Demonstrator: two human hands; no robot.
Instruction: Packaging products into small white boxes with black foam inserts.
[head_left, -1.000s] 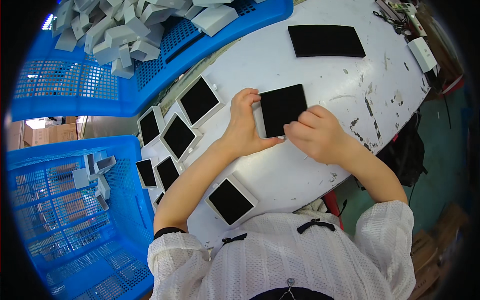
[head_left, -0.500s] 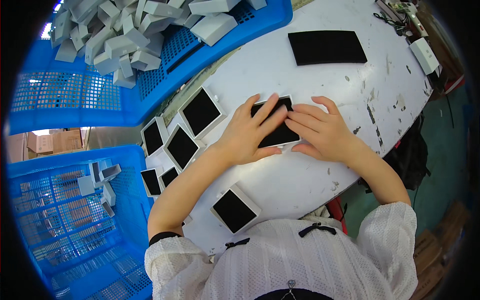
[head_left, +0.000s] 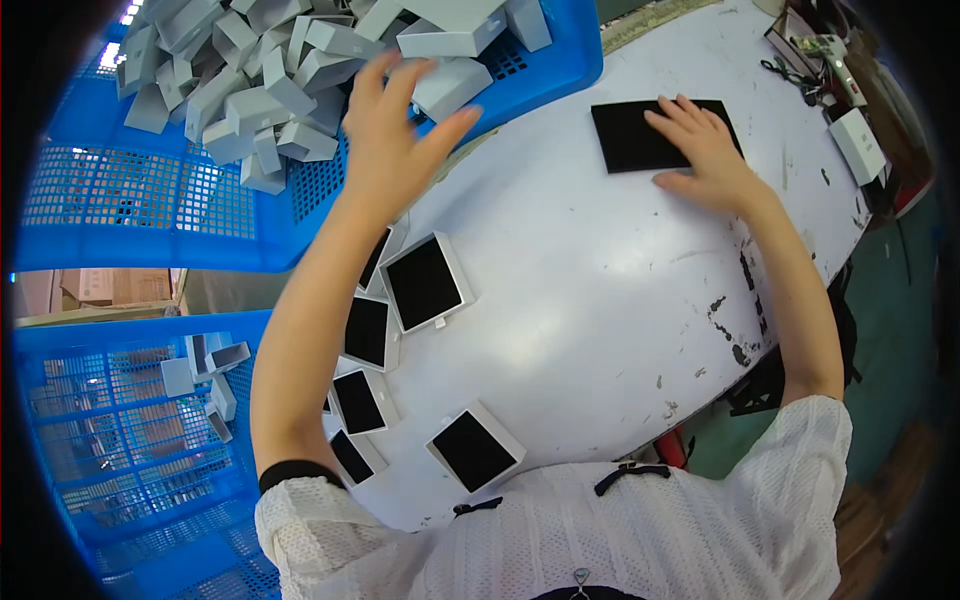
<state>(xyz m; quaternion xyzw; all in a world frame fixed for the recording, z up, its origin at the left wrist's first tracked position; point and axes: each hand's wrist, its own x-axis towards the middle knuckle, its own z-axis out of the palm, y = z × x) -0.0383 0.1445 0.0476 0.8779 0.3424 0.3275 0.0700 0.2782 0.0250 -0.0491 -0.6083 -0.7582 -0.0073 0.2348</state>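
My left hand [head_left: 390, 150] is up at the far left, fingers apart and empty, at the edge of a blue basket heaped with small white boxes. One white box [head_left: 452, 88] lies right beside its fingertips. On the far side of the table, my right hand [head_left: 708, 155] rests with stretched fingers on a flat black rectangular pad [head_left: 630, 140]. Shallow white box trays with black inserts sit between my arms: one tray [head_left: 424, 283] in front, others partly behind my left forearm. A separate tray [head_left: 475, 448] lies close to my body.
The upper blue basket [head_left: 150, 235] overlaps the table's left side. Below it stands another blue basket [head_left: 225, 325] with several white boxes inside. A white device [head_left: 857, 145] and cables lie at the far right edge. The white table top [head_left: 600, 310] has chipped paint.
Both hands have let go of the tray between them. It now stands with the others at left. My left hand has gone to the upper basket, my right to the black pad.
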